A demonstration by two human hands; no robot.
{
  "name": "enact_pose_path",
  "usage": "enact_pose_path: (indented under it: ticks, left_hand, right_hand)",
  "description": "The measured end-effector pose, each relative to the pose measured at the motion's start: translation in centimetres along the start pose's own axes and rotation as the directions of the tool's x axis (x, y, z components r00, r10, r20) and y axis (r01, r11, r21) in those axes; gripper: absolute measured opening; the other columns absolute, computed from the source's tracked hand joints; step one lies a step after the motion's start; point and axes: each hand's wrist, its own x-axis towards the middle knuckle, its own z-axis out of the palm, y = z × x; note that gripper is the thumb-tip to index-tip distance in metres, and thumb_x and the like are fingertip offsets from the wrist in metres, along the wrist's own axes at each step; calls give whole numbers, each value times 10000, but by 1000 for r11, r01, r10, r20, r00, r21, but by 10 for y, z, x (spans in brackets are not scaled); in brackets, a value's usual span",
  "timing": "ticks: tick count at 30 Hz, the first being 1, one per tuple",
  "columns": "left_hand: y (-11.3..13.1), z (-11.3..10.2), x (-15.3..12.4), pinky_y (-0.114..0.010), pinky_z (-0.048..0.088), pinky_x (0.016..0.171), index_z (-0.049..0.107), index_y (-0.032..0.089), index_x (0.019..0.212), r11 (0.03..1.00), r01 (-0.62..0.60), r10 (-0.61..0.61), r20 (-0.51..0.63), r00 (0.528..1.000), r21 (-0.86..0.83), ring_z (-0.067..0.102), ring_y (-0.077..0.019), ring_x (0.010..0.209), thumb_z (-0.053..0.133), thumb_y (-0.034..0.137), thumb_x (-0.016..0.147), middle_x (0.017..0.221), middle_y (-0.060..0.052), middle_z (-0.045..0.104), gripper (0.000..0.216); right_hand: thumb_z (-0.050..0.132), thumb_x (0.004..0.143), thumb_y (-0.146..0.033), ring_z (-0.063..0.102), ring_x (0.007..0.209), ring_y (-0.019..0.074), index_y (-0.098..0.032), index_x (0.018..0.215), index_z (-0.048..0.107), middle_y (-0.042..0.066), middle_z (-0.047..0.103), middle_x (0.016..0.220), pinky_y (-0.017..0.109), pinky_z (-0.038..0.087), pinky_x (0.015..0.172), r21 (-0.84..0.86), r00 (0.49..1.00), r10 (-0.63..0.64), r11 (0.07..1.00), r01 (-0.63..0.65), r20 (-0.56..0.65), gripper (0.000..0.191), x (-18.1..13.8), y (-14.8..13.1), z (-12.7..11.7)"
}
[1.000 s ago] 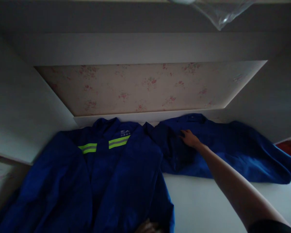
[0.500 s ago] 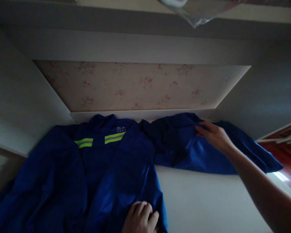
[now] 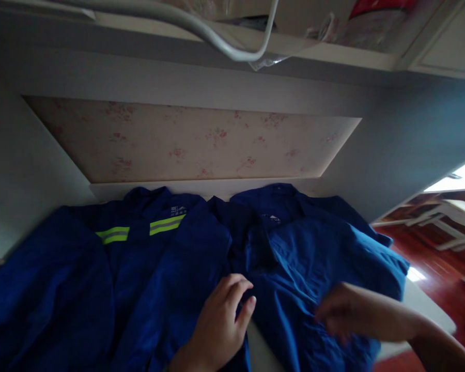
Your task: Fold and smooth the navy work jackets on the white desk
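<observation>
A blue work jacket with lime and grey reflective strips lies front up at the left. Beside it on the right, a second blue work jacket is spread toward me, its collar at the back and a small white print on its inside or chest. My left hand is over the gap between the two jackets, thumb apart from the fingers, nothing visible in it. Low over the right jacket is my right hand, its fingers downward and smeared by motion; whether they grip cloth does not show.
White side walls and a floral back panel enclose the surface. Overhead runs a shelf with plastic bags and a white curved tube or hanger. At the right are a reddish floor and a white stool-like piece.
The right jacket has come unfolded toward me, uncovering its collar and print. My right hand has moved down and nearer; my left hand has risen off the left jacket's side. The view has shifted right.
</observation>
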Motion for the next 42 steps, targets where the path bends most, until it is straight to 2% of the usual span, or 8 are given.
enact_pose_path:
  ticks: [6,12,18,23,28,33,39,42]
  left_hand:
    - [-8,43,0,-480,398,1123,493,281,1393,983,-13,-28,215,976,185,458,-267,1315,626,355,890,1428,-33,540,526]
    - [-23,66,-7,-491,400,1057,481,279,1393,952,-70,4,218,976,297,541,-257,1175,533,274,938,1291,-44,622,458]
    - [-24,67,-8,-471,360,1095,477,269,1389,954,-72,25,162,986,292,545,-231,1216,499,221,955,1332,-44,595,437]
    - [-12,72,-12,-560,306,1142,471,304,1408,975,-66,23,200,979,210,540,-278,1246,517,466,943,1359,-68,584,494]
    - [-4,85,-20,-577,376,1098,292,387,1509,987,-68,26,273,962,147,521,-318,1269,586,456,904,1434,-79,516,677]
    - [0,73,-23,-438,423,1086,467,305,1411,988,119,-95,223,970,-98,543,-253,1224,593,273,891,1389,-63,536,535]
    - [10,36,-21,-375,484,946,548,167,1238,523,456,-311,337,889,-720,641,-206,1038,542,512,908,1185,-124,625,477]
    - [12,22,-16,-397,509,900,542,160,1251,205,492,-310,421,852,-846,631,-247,1093,522,632,872,1318,-167,556,606]
  right_hand:
    - [617,832,-527,426,1352,378,-242,1426,490,153,452,1491,647,289,1120,-458,940,-15,876,-152,-342,672,94,38,-7]
    - [390,983,-298,623,1112,282,-259,1218,644,91,670,1184,722,77,1134,-701,963,-148,711,-53,-224,347,99,56,10]
    - [302,1024,-369,657,948,220,-224,1026,630,84,661,1027,420,498,966,-494,935,-206,869,40,-288,359,59,36,2]
    - [588,892,-469,530,1238,321,-217,1403,457,152,496,1399,473,469,1016,-556,926,-53,812,-178,-375,584,60,63,4]
    - [438,959,-373,587,1124,338,-232,1228,635,126,623,1239,502,503,886,-695,929,-25,671,-259,-370,361,75,94,17]
    - [365,975,-453,655,990,271,-226,1066,678,86,688,1089,398,522,846,-494,885,-83,852,-175,-458,397,67,96,1]
    - [438,937,-566,651,882,267,-245,945,625,76,670,931,412,518,809,-432,526,-308,893,-128,-793,372,41,11,-23]
    - [519,928,-514,658,799,242,-297,939,638,46,680,895,396,533,757,-530,504,-444,847,-33,-741,247,17,-57,-13]
